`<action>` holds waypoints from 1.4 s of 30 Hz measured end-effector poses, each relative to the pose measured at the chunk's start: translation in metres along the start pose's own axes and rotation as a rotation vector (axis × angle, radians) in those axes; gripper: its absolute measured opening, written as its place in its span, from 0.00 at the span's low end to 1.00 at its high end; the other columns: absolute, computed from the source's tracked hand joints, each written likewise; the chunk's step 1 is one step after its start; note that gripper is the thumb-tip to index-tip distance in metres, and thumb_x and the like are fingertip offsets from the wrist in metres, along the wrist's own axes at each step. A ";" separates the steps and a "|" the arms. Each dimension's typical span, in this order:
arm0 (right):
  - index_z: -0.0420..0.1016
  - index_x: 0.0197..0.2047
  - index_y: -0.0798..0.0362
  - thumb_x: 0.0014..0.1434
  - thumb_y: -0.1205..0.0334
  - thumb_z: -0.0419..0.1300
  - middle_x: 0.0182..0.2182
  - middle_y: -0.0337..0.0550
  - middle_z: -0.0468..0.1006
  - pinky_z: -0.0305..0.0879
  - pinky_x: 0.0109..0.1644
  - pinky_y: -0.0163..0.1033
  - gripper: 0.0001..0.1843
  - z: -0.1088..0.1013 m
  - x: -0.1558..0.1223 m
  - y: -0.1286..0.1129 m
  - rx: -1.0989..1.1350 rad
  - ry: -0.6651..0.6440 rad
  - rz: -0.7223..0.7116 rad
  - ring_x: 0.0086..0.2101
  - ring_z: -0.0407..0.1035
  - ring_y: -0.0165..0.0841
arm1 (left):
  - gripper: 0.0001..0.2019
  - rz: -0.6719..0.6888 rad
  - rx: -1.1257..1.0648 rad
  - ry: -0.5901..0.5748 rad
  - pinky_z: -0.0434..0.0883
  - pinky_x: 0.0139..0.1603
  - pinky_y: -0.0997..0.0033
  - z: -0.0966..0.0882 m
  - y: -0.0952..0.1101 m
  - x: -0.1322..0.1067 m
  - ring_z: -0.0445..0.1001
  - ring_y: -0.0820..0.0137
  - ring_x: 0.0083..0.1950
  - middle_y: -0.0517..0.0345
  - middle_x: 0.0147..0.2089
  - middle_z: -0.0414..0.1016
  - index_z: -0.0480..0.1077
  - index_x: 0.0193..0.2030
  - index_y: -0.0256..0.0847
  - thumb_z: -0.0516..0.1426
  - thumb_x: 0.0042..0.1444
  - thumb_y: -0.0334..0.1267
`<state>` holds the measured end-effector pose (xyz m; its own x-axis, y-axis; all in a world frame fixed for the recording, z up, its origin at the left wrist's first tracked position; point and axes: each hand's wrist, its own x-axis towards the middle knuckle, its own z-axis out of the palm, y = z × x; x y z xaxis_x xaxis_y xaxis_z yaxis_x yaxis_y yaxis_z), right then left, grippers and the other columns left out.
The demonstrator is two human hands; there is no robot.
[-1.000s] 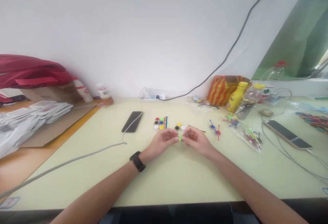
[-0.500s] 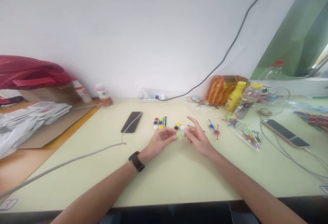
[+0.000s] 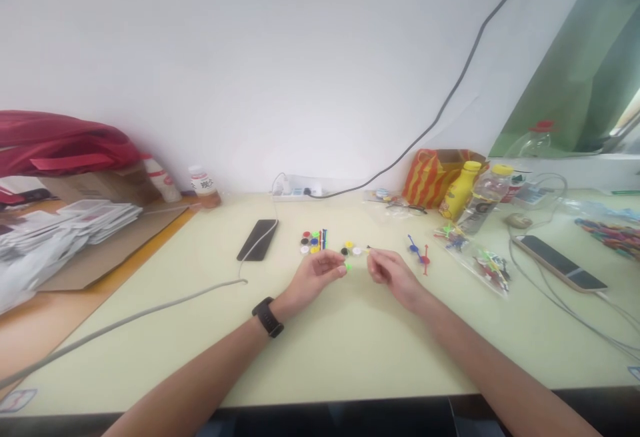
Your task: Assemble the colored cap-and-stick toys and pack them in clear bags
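Note:
My left hand (image 3: 317,274), with a black watch on its wrist, pinches a small green plastic piece (image 3: 348,266) just above the pale yellow table (image 3: 320,350). A short gap to the right, my right hand (image 3: 393,272) is curled with its fingertips pinched on something thin and dark that I cannot make out. Just beyond my hands lie a few small round pieces in yellow, black and white (image 3: 351,248). A cluster of coloured discs and sticks (image 3: 313,240) lies further left. Blue and red stick pieces (image 3: 419,253) lie to the right.
A black phone (image 3: 257,239) on a cable lies left of the discs. A clear bag of coloured parts (image 3: 477,257), bottles (image 3: 460,188), a striped bag (image 3: 430,174) and a second phone (image 3: 559,261) fill the right side. A power strip (image 3: 297,188) sits by the wall. Papers and a red bag lie far left.
My hands, joined on the green piece a second ago, have parted. The left keeps the green piece; the right opened its fingers, then curled into a pinch a little to the right.

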<state>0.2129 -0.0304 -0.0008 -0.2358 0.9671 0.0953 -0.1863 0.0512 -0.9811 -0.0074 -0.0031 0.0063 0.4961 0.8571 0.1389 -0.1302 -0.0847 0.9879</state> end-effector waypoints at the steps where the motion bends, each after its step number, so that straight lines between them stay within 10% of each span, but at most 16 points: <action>1: 0.67 0.27 0.52 0.62 0.42 0.63 0.20 0.34 0.64 0.46 0.27 0.37 0.23 0.002 0.000 -0.001 -0.003 0.013 -0.004 0.22 0.52 0.27 | 0.13 0.004 0.004 -0.002 0.72 0.50 0.66 0.000 0.000 0.000 0.75 0.68 0.44 0.54 0.42 0.76 0.76 0.43 0.38 0.69 0.55 0.42; 15: 0.71 0.44 0.48 0.58 0.49 0.68 0.34 0.39 0.74 0.63 0.31 0.36 0.17 0.008 0.002 0.009 -0.132 -0.037 -0.058 0.30 0.66 0.31 | 0.12 0.009 0.012 -0.055 0.72 0.51 0.63 -0.001 -0.002 0.000 0.76 0.65 0.46 0.52 0.44 0.77 0.76 0.44 0.39 0.68 0.57 0.42; 22: 0.58 0.65 0.41 0.62 0.44 0.63 0.32 0.34 0.73 0.57 0.28 0.37 0.33 0.009 0.002 0.008 -0.118 0.125 -0.060 0.23 0.59 0.28 | 0.13 0.006 -0.005 -0.015 0.72 0.49 0.65 0.000 0.001 0.000 0.75 0.67 0.44 0.54 0.42 0.76 0.77 0.43 0.38 0.69 0.55 0.42; 26: 0.76 0.42 0.51 0.63 0.38 0.58 0.26 0.37 0.71 0.52 0.27 0.37 0.23 0.007 0.002 0.008 -0.082 0.122 0.045 0.22 0.57 0.28 | 0.13 0.013 -0.003 -0.006 0.72 0.49 0.66 0.000 0.001 0.000 0.75 0.68 0.43 0.54 0.42 0.76 0.76 0.43 0.38 0.68 0.56 0.42; 30: 0.56 0.12 0.51 0.65 0.35 0.50 0.13 0.35 0.52 0.46 0.25 0.39 0.38 0.002 0.001 0.003 0.012 -0.050 0.179 0.19 0.48 0.27 | 0.13 0.006 -0.003 0.018 0.72 0.49 0.66 -0.001 -0.002 0.001 0.74 0.68 0.44 0.53 0.42 0.76 0.76 0.43 0.38 0.69 0.55 0.42; 42: 0.70 0.39 0.49 0.54 0.45 0.70 0.34 0.40 0.75 0.61 0.30 0.35 0.20 0.016 0.000 0.002 -0.079 -0.025 0.010 0.29 0.65 0.30 | 0.14 0.015 0.025 -0.052 0.72 0.51 0.63 -0.001 -0.001 0.000 0.77 0.65 0.46 0.52 0.44 0.79 0.76 0.45 0.39 0.67 0.57 0.45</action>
<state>0.1976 -0.0343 -0.0002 -0.2608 0.9613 0.0889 -0.1081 0.0624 -0.9922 -0.0084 -0.0024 0.0052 0.5378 0.8284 0.1566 -0.1169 -0.1107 0.9870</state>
